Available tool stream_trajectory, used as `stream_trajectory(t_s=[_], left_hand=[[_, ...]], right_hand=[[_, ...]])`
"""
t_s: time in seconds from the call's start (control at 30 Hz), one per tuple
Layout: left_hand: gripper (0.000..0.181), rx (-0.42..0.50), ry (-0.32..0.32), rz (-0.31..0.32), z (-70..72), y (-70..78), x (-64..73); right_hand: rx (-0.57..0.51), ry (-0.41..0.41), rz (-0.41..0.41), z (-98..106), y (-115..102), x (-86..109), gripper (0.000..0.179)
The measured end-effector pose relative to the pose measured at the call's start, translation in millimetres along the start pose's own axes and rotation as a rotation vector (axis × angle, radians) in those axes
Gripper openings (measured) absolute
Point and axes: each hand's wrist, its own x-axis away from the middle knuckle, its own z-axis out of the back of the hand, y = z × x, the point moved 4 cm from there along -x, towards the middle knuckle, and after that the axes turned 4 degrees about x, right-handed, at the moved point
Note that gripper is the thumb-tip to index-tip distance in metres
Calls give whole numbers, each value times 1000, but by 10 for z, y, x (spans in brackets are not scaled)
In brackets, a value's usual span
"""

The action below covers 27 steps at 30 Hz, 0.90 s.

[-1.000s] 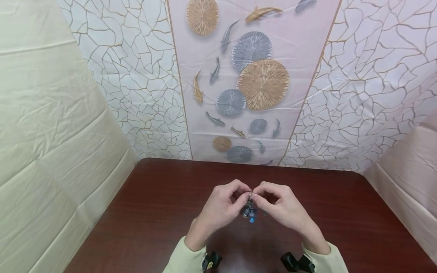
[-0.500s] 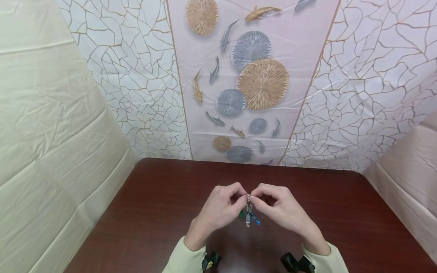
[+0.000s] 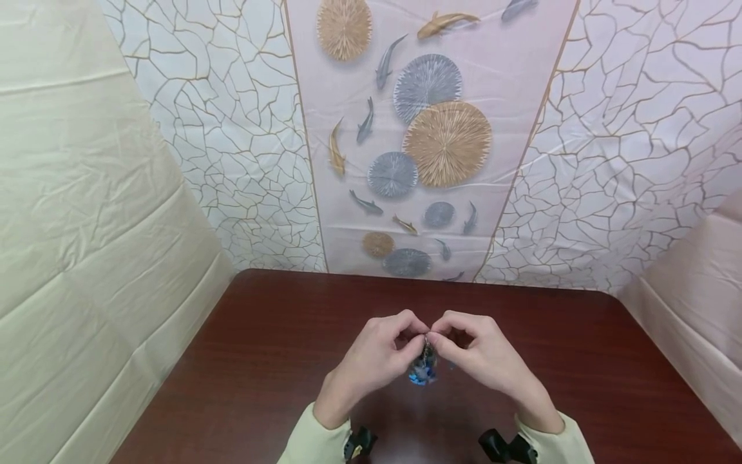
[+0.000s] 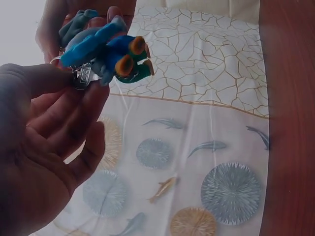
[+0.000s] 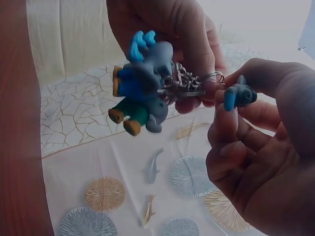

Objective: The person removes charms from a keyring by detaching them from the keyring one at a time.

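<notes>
Both hands meet in the air above the table, working at a metal key ring [image 5: 214, 77]. Chain links [image 5: 183, 81] join the ring to a cluster of small animal-like figurines [image 3: 422, 372], grey-headed, with blue and green clothes and orange feet. In the left wrist view the figurines [image 4: 110, 49] hang beyond the thumb of my left hand [image 3: 379, 348], which pinches the ring and its metal links. My right hand [image 3: 481, 348] pinches the ring's other side. A separate small grey and blue figurine [image 5: 240, 96] sits at the right fingertips; its attachment is hidden.
A dark red-brown table [image 3: 278, 335] lies below the hands. Behind it hangs a patterned cloth [image 3: 400, 212] with fish and round shapes, and cream cloth [image 3: 116, 258] drapes the left side. Both wrists wear black camera mounts [image 3: 359, 443].
The hands stay together and shift only slightly. The hanging figurines swing and turn, showing different sides. Both hands keep their pinch on the ring.
</notes>
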Motion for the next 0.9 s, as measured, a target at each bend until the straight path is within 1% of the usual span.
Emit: stream_trajectory(t_s=[0.1, 0.17, 0.27, 0.47, 0.53, 0.6, 0.7, 0.77, 0.9], left_hand=[[9, -55, 31, -34, 8, 22, 6], [10, -81, 41, -38, 13, 25, 9], [11, -94, 42, -15, 24, 13, 15], [10, -79, 43, 51, 51, -27, 16], [10, -73, 49, 61, 59, -34, 16], [11, -75, 55, 51, 65, -27, 15], [11, -100, 63, -11, 65, -4, 10], [11, -137, 68, -77, 61, 23, 8], [9, -252, 89, -218, 57, 83, 15]], right_hand=[[-5, -2, 6, -4, -8, -1, 12], [-7, -6, 12, -11, -16, -2, 12], [-11, -17, 29, -24, -28, -2, 12], [-10, -38, 21, -48, -29, 3, 11], [-9, -43, 26, -51, -31, 2, 11], [-4, -43, 29, -49, -30, 0, 10], [0, -35, 18, -42, -19, -4, 10], [1, -26, 9, -31, -11, -6, 9], [-2, -11, -8, -8, -9, -3, 9]])
